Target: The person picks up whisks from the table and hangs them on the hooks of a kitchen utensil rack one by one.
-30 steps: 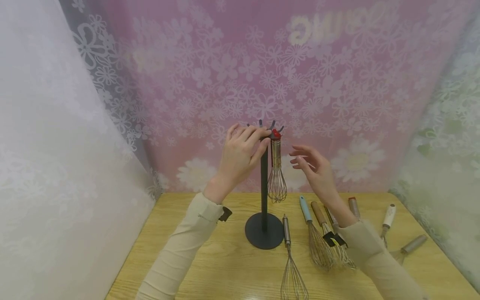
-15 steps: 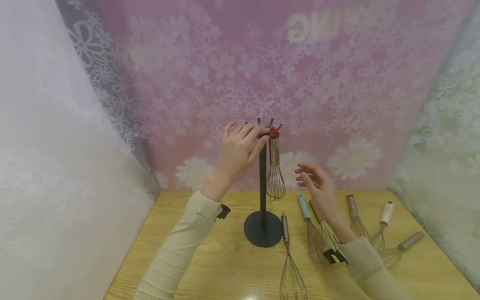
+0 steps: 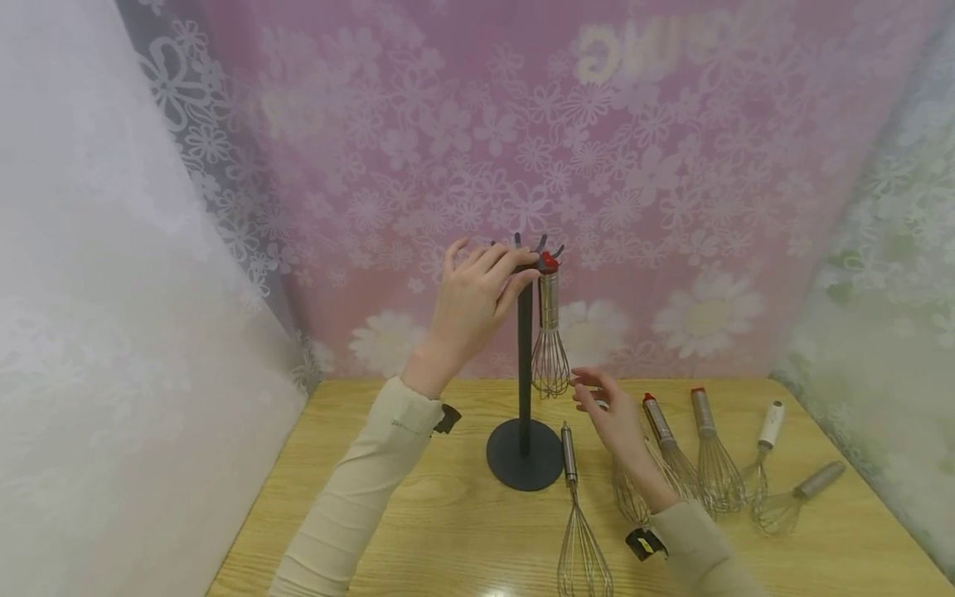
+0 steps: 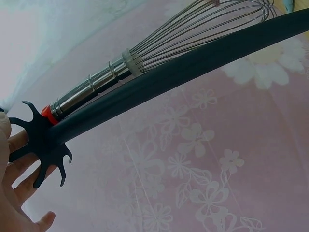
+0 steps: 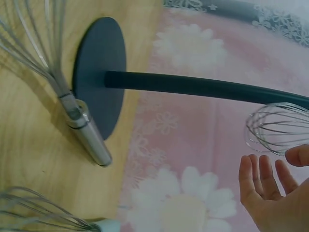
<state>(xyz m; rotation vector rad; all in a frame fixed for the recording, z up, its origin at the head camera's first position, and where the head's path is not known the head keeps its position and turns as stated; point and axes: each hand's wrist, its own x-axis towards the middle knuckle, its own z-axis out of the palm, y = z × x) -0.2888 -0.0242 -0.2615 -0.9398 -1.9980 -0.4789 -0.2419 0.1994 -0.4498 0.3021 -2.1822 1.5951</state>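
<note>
My left hand (image 3: 473,298) holds the top of a black utensil stand (image 3: 525,365), its fingers over the hooks and its thumb at the near side. From a hook beside the thumb hangs a steel whisk (image 3: 549,303) with a red end, wires downward. In the left wrist view, the hook plate (image 4: 34,135) lies across my fingers (image 4: 24,191). My right hand (image 3: 608,410) is just right of the hanging whisk's wires, fingers loosely bent and holding nothing. The right wrist view shows its fingertips close below the wire loops (image 5: 277,128).
A steel whisk (image 3: 570,473) lies next to the stand's round base (image 3: 507,468). Several whisks, including a red-ended one (image 3: 660,423) and a white-handled one (image 3: 772,427), lie on the wooden table's right side. Floral cloth (image 3: 477,149) hangs behind.
My right hand has moved down and then left, from beside the hanging whisk's handle to beside its wires. My left hand stays on the stand's top.
</note>
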